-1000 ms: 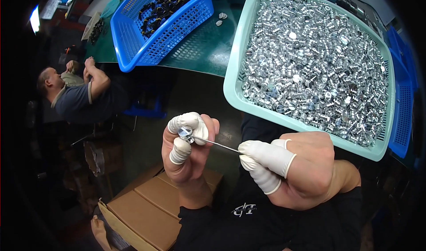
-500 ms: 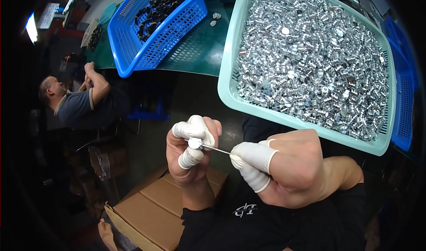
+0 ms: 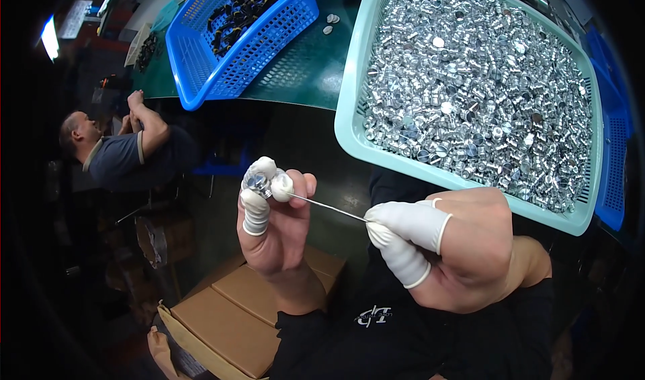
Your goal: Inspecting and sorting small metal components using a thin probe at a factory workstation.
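Observation:
My left hand (image 3: 275, 219), with white finger cots on its fingertips, pinches a small shiny round metal fitting (image 3: 258, 182) between thumb and index finger. White-capped fingertips of my right hand (image 3: 440, 246) are pressed together on a thin, straight, silvery wire (image 3: 329, 207). The wire runs up to the left and ends at a covered fingertip beside the fitting. Whether it touches the fitting cannot be made out. Both hands are in the air below a pale green basket (image 3: 347, 121) heaped with many similar metal fittings (image 3: 470, 91).
Left on the green table (image 3: 302, 84) stands a blue basket (image 3: 262, 61) of black-and-yellow parts (image 3: 245, 11). Several small discs (image 3: 329, 25) lie beside it. More blue baskets (image 3: 613, 158) are at the right. Cardboard boxes (image 3: 228, 313) sit at lower left. A person (image 3: 127, 145) sits farther left.
My left hand has moved left and up, turning the metal fitting in its fingers. My right hand has shifted slightly right, and more of the wire shows between the hands.

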Demonstrator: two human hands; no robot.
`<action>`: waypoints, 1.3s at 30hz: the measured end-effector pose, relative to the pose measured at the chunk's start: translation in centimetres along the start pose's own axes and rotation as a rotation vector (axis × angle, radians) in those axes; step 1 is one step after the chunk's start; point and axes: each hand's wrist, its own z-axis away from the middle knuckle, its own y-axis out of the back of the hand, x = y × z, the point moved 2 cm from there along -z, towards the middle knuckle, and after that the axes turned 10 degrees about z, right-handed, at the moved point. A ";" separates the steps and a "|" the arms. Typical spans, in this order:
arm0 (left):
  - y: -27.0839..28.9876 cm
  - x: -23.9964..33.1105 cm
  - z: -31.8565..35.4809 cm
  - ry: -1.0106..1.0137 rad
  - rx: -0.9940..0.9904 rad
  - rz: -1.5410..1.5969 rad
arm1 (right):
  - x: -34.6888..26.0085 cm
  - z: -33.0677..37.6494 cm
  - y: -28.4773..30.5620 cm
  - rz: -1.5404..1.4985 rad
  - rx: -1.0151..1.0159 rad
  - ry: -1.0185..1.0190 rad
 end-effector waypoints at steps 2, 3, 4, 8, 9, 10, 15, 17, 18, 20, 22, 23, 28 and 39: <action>0.1 -0.2 -0.1 0.009 -0.006 -0.014 | -0.1 -0.1 -0.2 -0.006 0.017 0.003; 0.2 -0.2 -0.1 0.010 -0.006 -0.014 | -0.1 -0.1 -0.3 -0.011 0.034 0.005; 0.2 -0.2 -0.1 0.024 -0.006 -0.011 | -0.2 -0.2 -0.3 -0.010 0.034 0.004; 0.0 -0.5 0.0 0.042 -0.005 -0.002 | -0.3 -0.3 -0.4 -0.020 0.012 -0.001; 0.0 -0.5 0.0 0.042 -0.005 -0.003 | -0.3 -0.3 -0.4 -0.009 0.011 0.006; 0.0 -0.6 0.0 0.051 -0.008 0.006 | -0.2 -0.3 -0.5 -0.008 0.012 0.005; -0.2 -0.6 0.0 0.056 -0.017 -0.015 | 0.0 -0.2 -0.6 0.039 -0.021 -0.025; -0.2 -0.8 -0.1 0.064 -0.035 0.002 | 0.2 -0.1 -0.6 0.049 -0.017 -0.017; -0.3 -0.8 -0.1 0.066 -0.036 0.002 | 0.2 -0.1 -0.5 0.057 -0.014 -0.007; -0.2 -0.9 -0.1 0.069 -0.020 -0.010 | 0.2 -0.1 -0.5 0.062 -0.025 -0.013; -0.1 -0.9 0.0 0.071 -0.029 -0.001 | 0.2 -0.1 -0.5 0.066 -0.036 -0.019; -0.1 -0.9 0.0 0.073 -0.036 0.008 | 0.2 -0.1 -0.5 0.066 -0.040 -0.018; -0.3 -0.8 0.1 0.049 0.004 -0.077 | -0.1 -0.2 -0.3 0.100 -0.068 -0.027; -0.7 -0.9 0.0 0.086 -0.101 -0.107 | 0.5 0.2 -1.2 -0.105 -0.059 -0.020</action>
